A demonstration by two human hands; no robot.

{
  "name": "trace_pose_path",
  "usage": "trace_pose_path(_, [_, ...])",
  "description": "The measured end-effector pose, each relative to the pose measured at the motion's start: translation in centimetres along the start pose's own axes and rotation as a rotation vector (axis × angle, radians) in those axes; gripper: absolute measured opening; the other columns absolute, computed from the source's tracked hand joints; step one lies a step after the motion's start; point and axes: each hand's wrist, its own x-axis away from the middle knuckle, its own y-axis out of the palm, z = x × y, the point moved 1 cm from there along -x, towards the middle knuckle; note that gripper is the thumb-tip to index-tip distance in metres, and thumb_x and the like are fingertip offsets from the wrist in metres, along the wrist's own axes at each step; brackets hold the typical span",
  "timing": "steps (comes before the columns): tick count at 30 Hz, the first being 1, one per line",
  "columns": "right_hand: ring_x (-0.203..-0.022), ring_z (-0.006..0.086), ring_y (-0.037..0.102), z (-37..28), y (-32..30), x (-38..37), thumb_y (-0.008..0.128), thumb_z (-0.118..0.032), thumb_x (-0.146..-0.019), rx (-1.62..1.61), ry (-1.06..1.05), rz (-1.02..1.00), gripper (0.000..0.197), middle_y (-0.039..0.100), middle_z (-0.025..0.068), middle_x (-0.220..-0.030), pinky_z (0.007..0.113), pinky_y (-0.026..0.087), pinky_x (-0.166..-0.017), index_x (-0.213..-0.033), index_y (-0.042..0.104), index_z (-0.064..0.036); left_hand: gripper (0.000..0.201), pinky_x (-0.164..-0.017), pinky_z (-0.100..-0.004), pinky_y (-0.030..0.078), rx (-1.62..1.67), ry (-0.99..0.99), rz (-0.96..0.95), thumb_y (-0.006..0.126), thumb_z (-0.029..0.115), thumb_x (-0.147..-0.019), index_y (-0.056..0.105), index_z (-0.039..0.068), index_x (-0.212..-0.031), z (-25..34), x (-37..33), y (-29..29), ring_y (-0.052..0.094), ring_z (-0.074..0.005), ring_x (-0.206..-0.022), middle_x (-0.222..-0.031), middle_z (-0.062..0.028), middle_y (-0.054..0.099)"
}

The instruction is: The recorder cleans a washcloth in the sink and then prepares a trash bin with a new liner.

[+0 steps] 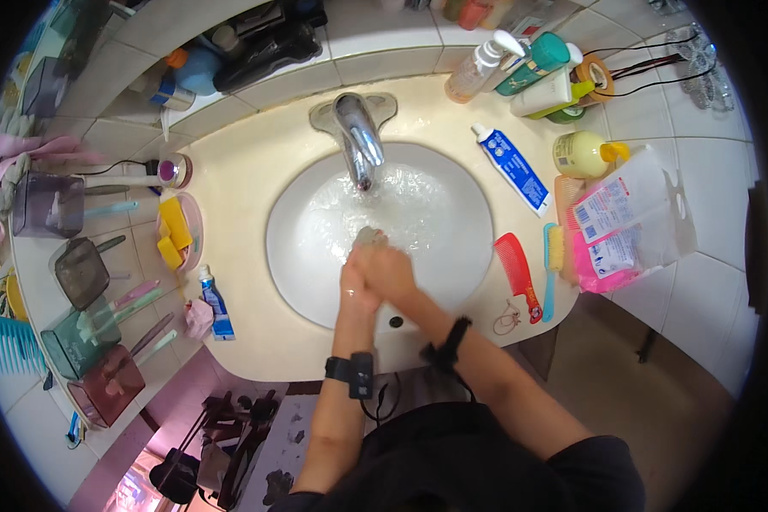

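Both hands are together over the white washbasin (294, 264), below the chrome tap (356, 132). My right hand (388, 269) lies over my left hand (362, 292), its fingers closed and hiding most of the left fingers. A small pale greyish thing (369, 235) shows at the fingertips, too unclear to name. Rippling, splashing water (401, 192) covers the far part of the basin. The skin of the left hand looks wet. Black bands circle both wrists, one with a small box on it.
Right of the basin lie a blue toothpaste tube (514, 169), a red comb (516, 269), a blue-handled brush (551, 264) and a pink-white package (619, 226). Several bottles (478, 70) stand behind. At left are a soap dish (194, 230), a smaller tube (215, 307) and wall cups (81, 341).
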Motion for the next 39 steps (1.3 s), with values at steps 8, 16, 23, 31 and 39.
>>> trace_pose_path(8, [-0.083,0.0386,0.058,6.1,-5.2,-8.3,0.053,-0.028,-0.089,-0.241,0.053,0.182,0.025,0.060,0.0201,-0.089,0.049,0.046,-0.070,-0.092,0.059,-0.0029,0.085,-0.095,-0.0380,0.043,-0.786,0.144,0.108,0.061,0.028,-0.090,0.002,0.020,-0.150,4.5,4.8,1.6,0.051,-0.0327,-0.117,-0.144,-0.0187,0.031])
trace_pose_path(16, [-0.103,0.0414,0.052,-3.2,-2.0,-0.3,0.061,-0.018,-0.076,-0.635,-0.214,0.045,0.036,0.053,0.0218,-0.112,0.049,0.044,-0.081,-0.110,0.055,-0.0065,0.075,-0.100,-0.0490,0.039,-0.055,-0.102,-0.054,0.058,0.051,-0.087,0.027,0.012,-0.142,4.6,0.4,-2.0,0.044,-0.0363,-0.123,-0.134,-0.0174,0.045])
trace_pose_path(23, [-0.095,0.0430,0.056,-0.7,-4.4,-3.2,0.058,-0.031,-0.082,-0.492,0.101,-0.354,0.034,0.058,0.0234,-0.109,0.047,0.047,-0.075,-0.104,0.060,-0.0057,0.054,-0.102,-0.0398,0.038,-0.036,-0.006,-0.175,0.051,0.042,-0.094,0.036,0.012,-0.137,0.6,-0.9,-1.5,0.046,-0.0224,-0.122,-0.133,-0.0064,0.046])
trace_pose_path(31, [-0.101,0.0405,0.057,-5.6,0.3,0.3,0.048,-0.038,-0.093,-0.344,0.341,0.682,0.045,0.061,0.0236,-0.110,0.048,0.043,-0.088,-0.117,0.059,-0.0026,0.049,-0.108,-0.0385,0.033,0.091,-0.058,-0.142,0.039,0.039,-0.100,0.041,0.002,-0.132,1.2,-1.1,-2.5,0.044,-0.0245,-0.126,-0.135,-0.0099,0.048])
trace_pose_path(39, [-0.086,0.0394,0.059,6.4,-4.6,-7.7,0.054,-0.046,-0.086,-0.286,0.162,-0.029,0.038,0.061,0.0179,-0.095,0.046,0.048,-0.074,-0.102,0.063,-0.0116,0.056,-0.105,-0.0389,0.036,-0.622,0.167,-0.159,0.050,0.037,-0.096,0.034,0.003,-0.138,0.4,2.3,-1.5,0.046,-0.0268,-0.123,-0.133,-0.0135,0.046])
